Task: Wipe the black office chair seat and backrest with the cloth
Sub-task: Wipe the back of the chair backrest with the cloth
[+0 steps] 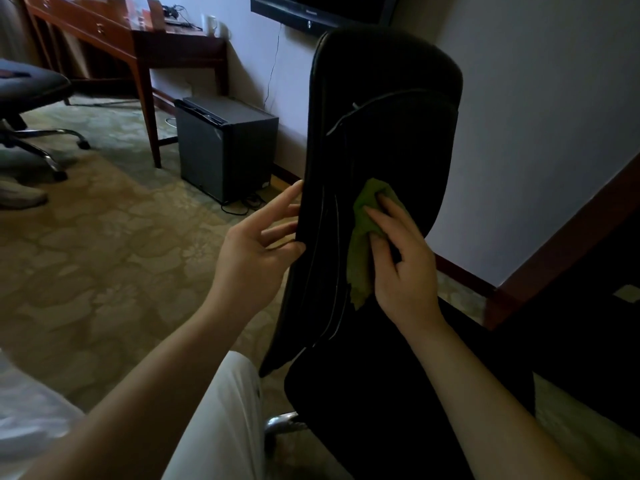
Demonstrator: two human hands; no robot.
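Note:
The black office chair's backrest [391, 133] stands upright in the middle of the view, with its dark seat [374, 403] below. My right hand [403, 268] presses a green cloth [363, 237] flat against the lower front of the backrest. My left hand [256, 251] holds the backrest's left edge, thumb in front and fingers curled behind it. A chrome chair base [282, 422] shows under the seat.
A small dark fridge [225, 150] stands by the wall to the left, cables on the carpet beside it. A wooden desk [138, 39] and a second office chair [31, 98] are at the far left. A dark wooden bed frame [571, 244] lies right. A TV [322, 8] hangs above.

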